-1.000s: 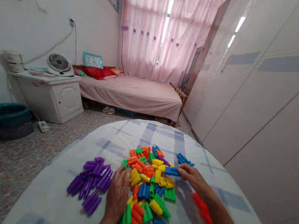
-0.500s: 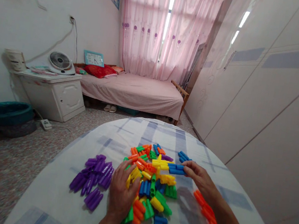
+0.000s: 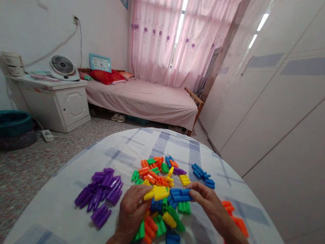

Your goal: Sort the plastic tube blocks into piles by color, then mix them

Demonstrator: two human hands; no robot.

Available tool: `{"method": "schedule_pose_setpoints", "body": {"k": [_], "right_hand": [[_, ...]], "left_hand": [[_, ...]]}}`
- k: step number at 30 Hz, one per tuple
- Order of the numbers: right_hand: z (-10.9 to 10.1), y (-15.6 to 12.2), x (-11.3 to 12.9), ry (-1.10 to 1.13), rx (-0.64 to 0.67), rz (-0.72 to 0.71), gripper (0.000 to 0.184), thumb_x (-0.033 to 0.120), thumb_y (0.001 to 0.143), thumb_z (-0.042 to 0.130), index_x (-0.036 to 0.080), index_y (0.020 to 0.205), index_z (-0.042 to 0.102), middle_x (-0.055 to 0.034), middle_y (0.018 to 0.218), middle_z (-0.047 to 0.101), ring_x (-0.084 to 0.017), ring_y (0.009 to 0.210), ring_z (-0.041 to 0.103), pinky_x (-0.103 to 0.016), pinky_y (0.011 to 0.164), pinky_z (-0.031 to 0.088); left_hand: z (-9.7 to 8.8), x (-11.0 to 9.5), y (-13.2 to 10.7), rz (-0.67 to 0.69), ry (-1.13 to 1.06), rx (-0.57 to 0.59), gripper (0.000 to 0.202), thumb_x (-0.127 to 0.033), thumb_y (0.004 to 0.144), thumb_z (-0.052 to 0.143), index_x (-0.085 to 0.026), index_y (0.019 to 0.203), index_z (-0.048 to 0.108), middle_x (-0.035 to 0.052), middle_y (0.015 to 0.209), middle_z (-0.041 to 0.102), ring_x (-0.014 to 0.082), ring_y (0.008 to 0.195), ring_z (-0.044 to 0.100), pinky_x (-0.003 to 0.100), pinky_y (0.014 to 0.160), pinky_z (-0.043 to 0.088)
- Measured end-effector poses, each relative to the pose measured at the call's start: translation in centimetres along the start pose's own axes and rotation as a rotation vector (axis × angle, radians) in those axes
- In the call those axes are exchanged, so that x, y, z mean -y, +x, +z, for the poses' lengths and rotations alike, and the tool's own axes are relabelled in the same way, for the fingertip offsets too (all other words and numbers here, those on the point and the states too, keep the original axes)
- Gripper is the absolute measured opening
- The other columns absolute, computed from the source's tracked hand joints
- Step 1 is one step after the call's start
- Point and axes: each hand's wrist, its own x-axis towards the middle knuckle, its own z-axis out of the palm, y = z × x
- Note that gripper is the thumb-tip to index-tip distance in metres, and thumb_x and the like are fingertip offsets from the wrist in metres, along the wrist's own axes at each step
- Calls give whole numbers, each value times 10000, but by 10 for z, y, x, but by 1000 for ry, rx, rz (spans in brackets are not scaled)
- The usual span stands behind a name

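Note:
My left hand [image 3: 133, 211] is closed on a yellow plastic block [image 3: 160, 193] made of joined tubes, held above the mixed pile. A blue block [image 3: 181, 194] of the same tube shape is pinched between the fingertips of my right hand [image 3: 210, 202]. The yellow and blue blocks are close end to end; I cannot tell whether they touch. Below and between my hands lies a pile of green [image 3: 184, 207], orange [image 3: 150, 231], blue and yellow pieces, partly hidden by my left hand.
Purple blocks [image 3: 105, 191] form a group on the left of the cloth-covered table [image 3: 135, 140]. Blue blocks [image 3: 203, 175] lie at the far right, and orange blocks [image 3: 240, 226] sit beside my right forearm. Beyond the table stands a bed [image 3: 141, 98]; a wardrobe [image 3: 279, 115] rises on the right.
My left hand has lifted a yellow block from the pile. My right hand has moved left and nearer me with the blue block, bringing it close to the yellow one.

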Motion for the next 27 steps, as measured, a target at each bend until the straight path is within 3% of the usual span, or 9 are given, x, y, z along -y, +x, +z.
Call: {"method": "schedule_pose_setpoints", "body": {"k": [4, 6, 8, 11, 17, 21, 24, 27], "right_hand": [[-56, 16, -24, -82, -439, 20, 418, 559, 685, 629, 180, 858, 659, -60, 895, 672, -205, 843, 609, -316, 752, 493], [-82, 28, -42, -155, -654, 103, 477, 582, 637, 613, 165, 863, 660, -71, 875, 684, -207, 820, 629, -310, 711, 509], [-100, 41, -59, -193, -725, 159, 488, 577, 623, 599, 144, 839, 663, -89, 819, 689, -217, 773, 641, -315, 653, 513], [-110, 55, -79, -260, -762, 210, 413, 535, 634, 598, 152, 769, 676, -81, 723, 690, -222, 719, 646, -311, 606, 499], [-107, 64, -92, -442, -771, 263, 152, 349, 638, 606, 212, 620, 671, -62, 661, 691, -242, 770, 648, -323, 689, 479], [-97, 61, -78, -549, -780, 206, 199, 273, 652, 560, 170, 747, 702, -131, 888, 701, -304, 963, 608, -409, 857, 439], [-66, 45, -59, -591, -767, 89, 329, 295, 709, 511, 158, 950, 689, -129, 1085, 654, -278, 1088, 543, -409, 947, 396], [-15, 19, -48, -507, -633, -87, 366, 372, 785, 473, 197, 1053, 649, -80, 1142, 630, -229, 1064, 554, -352, 867, 456]], "left_hand": [[5, 0, 0, -57, 5, 24, 294, -114, 818, 536, -226, 1072, 631, 44, 1000, 656, 179, 978, 612, 334, 863, 529], [5, -2, 0, -52, 17, 65, 364, -81, 800, 504, -227, 1113, 617, 51, 1033, 643, 185, 1010, 599, 350, 886, 521], [4, -5, 1, -34, 15, 107, 425, -60, 778, 479, -227, 1149, 599, 60, 1067, 630, 194, 1039, 585, 369, 906, 511], [0, -10, 3, -4, -16, 155, 466, -60, 746, 471, -223, 1167, 586, 75, 1133, 605, 212, 1085, 562, 398, 935, 494], [-5, -13, 4, -28, -34, 133, 309, -156, 809, 483, -223, 1078, 619, 80, 1154, 581, 224, 1100, 549, 415, 933, 489], [-4, -8, 2, -60, -20, 81, 244, -204, 854, 476, -217, 1055, 613, 85, 1153, 571, 220, 1110, 534, 423, 943, 476], [-4, -4, 1, -69, -23, 42, 231, -215, 866, 473, -216, 1050, 613, 83, 1165, 569, 218, 1125, 528, 422, 953, 468], [-5, -2, 1, -81, -27, -3, 219, -219, 872, 470, -216, 1027, 625, 78, 1155, 582, 215, 1117, 538, 410, 942, 475]]}}
